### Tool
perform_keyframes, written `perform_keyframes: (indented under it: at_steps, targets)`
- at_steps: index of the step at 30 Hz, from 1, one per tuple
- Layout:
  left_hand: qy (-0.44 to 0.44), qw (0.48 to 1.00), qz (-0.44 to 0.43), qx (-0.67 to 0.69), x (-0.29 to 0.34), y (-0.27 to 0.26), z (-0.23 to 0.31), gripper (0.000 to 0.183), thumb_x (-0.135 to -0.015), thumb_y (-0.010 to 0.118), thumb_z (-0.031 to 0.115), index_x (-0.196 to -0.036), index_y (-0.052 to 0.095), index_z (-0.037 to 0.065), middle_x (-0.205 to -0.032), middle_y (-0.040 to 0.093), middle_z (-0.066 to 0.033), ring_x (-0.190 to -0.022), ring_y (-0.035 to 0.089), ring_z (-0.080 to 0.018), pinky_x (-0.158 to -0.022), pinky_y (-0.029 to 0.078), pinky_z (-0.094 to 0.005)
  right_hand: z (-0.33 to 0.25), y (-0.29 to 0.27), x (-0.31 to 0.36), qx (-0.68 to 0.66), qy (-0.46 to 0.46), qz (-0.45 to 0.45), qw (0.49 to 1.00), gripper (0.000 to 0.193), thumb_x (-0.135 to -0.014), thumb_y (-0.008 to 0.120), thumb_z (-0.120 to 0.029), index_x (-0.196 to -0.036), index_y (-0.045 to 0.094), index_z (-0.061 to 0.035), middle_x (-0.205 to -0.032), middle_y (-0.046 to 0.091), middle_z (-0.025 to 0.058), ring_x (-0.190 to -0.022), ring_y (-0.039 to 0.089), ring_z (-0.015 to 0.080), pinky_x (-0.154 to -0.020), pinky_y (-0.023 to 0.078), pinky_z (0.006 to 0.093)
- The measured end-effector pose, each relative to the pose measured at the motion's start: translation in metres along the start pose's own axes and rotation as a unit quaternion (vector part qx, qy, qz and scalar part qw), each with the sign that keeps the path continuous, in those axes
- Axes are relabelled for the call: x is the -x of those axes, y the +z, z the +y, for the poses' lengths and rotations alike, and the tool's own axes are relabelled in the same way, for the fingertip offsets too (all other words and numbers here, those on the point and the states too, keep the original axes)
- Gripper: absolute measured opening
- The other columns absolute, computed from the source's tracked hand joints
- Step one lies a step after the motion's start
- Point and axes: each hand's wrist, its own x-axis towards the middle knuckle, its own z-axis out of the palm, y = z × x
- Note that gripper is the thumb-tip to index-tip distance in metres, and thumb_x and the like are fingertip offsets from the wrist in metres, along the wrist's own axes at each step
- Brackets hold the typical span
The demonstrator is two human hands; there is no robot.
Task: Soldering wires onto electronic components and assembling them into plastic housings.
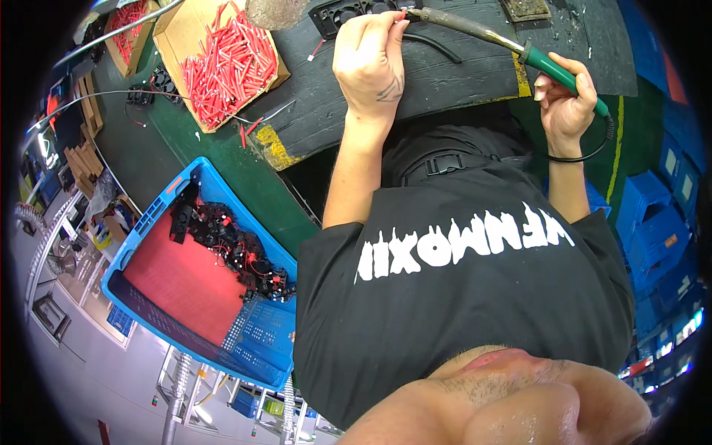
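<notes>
My right hand (567, 104) is closed round the green handle of a soldering iron (549, 67), whose metal shaft points left across the dark bench mat. Its tip touches or nearly touches the spot at my left fingertips. My left hand (371, 65) is closed in a pinch, with a bit of red wire (402, 15) showing at the fingertips; the rest of it is hidden. Right behind that hand lies a black fan unit (343, 16), partly covered by the fingers. A thick black cable (437, 46) runs out to the right of my left hand.
A cardboard box (280, 73) of short red wires stands left of the mat, with loose pieces near it. A blue crate (159, 204) below holds black fan parts. Small fans (159, 85) lie farther left. A dark block (528, 9) sits at the back right.
</notes>
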Motion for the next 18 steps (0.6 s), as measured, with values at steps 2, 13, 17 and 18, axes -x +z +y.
perform_keyframes:
  at_steps: [2, 13, 17, 18]
  targets:
    - [-0.006, 1.0, 0.003, -0.004, -0.0004, -0.0004, 0.0009, 0.012, -0.081, 0.076, 0.004, -0.092, 0.073, 0.003, -0.082, 0.066, -0.0095, -0.077, 0.064, -0.0272, -0.073, 0.053, -0.0347, 0.0014, -0.0006, -0.001, -0.001, 0.001, 0.003, 1.0, 0.053, -0.098, 0.041, -0.04, -0.115, 0.065, 0.0043, -0.077, 0.068, 0.0144, -0.056, 0.06, 0.0182, -0.046, 0.041, 0.0252]
    - [-0.007, 1.0, -0.009, -0.015, -0.0004, -0.0015, 0.0024, 0.013, -0.081, 0.076, 0.004, -0.093, 0.072, 0.003, -0.082, 0.066, -0.0093, -0.077, 0.064, -0.0269, -0.073, 0.053, -0.0347, 0.0024, -0.0033, -0.0022, -0.012, 0.012, 0.019, 1.0, 0.053, -0.098, 0.041, -0.04, -0.115, 0.065, 0.0042, -0.076, 0.068, 0.0142, -0.056, 0.06, 0.019, -0.046, 0.041, 0.0257]
    - [-0.011, 1.0, -0.01, -0.018, 0.0, -0.0018, 0.0032, 0.013, -0.081, 0.076, 0.004, -0.093, 0.072, 0.003, -0.082, 0.066, -0.0093, -0.077, 0.064, -0.027, -0.073, 0.053, -0.0349, 0.0019, -0.0019, -0.0013, -0.008, 0.005, 0.012, 1.0, 0.053, -0.098, 0.041, -0.04, -0.114, 0.065, 0.0048, -0.076, 0.068, 0.0145, -0.056, 0.06, 0.0185, -0.046, 0.042, 0.0257]
    - [-0.011, 1.0, -0.01, -0.017, -0.0001, -0.0015, 0.003, 0.013, -0.081, 0.076, 0.004, -0.093, 0.072, 0.003, -0.082, 0.066, -0.0093, -0.077, 0.064, -0.027, -0.073, 0.053, -0.0349, 0.0018, -0.0014, -0.001, 0.0, 0.007, 0.011, 1.0, 0.053, -0.098, 0.041, -0.04, -0.114, 0.065, 0.005, -0.076, 0.068, 0.0146, -0.056, 0.06, 0.0183, -0.046, 0.042, 0.0256]
